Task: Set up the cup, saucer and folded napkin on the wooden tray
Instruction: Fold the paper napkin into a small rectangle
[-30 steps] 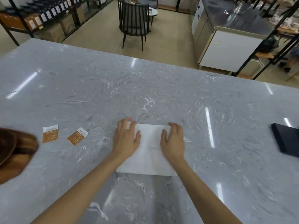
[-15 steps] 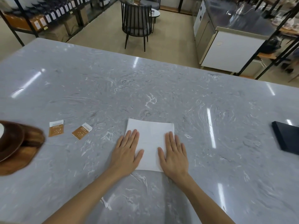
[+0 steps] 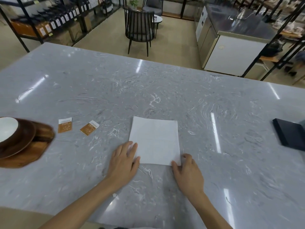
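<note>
A white folded napkin point(image 3: 155, 139) lies flat as a square on the grey marble table point(image 3: 165, 90), right in front of me. My left hand point(image 3: 123, 162) rests flat with its fingertips on the napkin's near left corner. My right hand point(image 3: 188, 172) has curled fingers and pinches the near right corner between thumb and forefinger. At the far left edge stands the wooden tray point(image 3: 33, 154). On it sits a dark brown saucer point(image 3: 24, 138) with a white cup point(image 3: 6, 128), partly cut off by the frame.
Two small orange and white sachets point(image 3: 65, 125) point(image 3: 89, 127) lie between the tray and the napkin. A flat black object point(image 3: 290, 134) sits at the table's right edge. Beyond the far edge are a black chair point(image 3: 139, 28), shelves and a counter.
Both hands slid back along the napkin toward me, from its far part to its near corners. The right hand's fingers have curled onto the corner. The napkin now shows almost whole.
</note>
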Motion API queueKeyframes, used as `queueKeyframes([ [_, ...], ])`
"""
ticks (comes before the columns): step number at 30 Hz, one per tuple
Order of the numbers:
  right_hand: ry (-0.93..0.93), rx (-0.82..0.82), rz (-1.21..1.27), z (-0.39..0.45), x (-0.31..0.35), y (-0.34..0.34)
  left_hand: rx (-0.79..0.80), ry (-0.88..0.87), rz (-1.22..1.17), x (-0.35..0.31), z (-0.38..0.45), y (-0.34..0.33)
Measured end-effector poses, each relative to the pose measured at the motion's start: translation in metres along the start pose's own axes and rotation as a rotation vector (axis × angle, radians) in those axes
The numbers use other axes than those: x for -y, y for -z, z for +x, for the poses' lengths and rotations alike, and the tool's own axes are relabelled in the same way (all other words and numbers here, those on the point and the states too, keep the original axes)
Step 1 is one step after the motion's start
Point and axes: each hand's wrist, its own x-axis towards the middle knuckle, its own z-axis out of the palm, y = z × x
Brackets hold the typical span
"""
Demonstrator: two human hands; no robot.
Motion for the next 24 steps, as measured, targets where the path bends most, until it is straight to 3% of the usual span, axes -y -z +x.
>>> queueKeyframes([
  [4, -0.152, 0.12, 0.074, 0.017, 0.006, 0.01, -0.046, 0.003, -0.03, -0.006, 0.003, 0.003],
  [8, -0.304, 0.188, 0.376, 0.027, 0.006, 0.013, -0.003, 0.032, -0.025, -0.005, 0.009, 0.008],
  [12, -0.302, 0.118, 0.44, 0.022, 0.011, 0.012, 0.036, -0.01, -0.056, -0.011, 0.03, 0.018],
  [18, -0.176, -0.003, 0.563, 0.011, 0.019, 0.018, 0.185, -0.49, -0.027, -0.058, 0.092, 0.048],
  [21, -0.077, -0.018, 0.538, 0.009, 0.019, 0.023, 0.43, -0.776, 0.11, -0.104, 0.127, 0.062],
  [24, 0.001, 0.008, 0.506, 0.007, 0.013, 0.03, 0.65, -0.945, 0.322, -0.136, 0.156, 0.067],
])
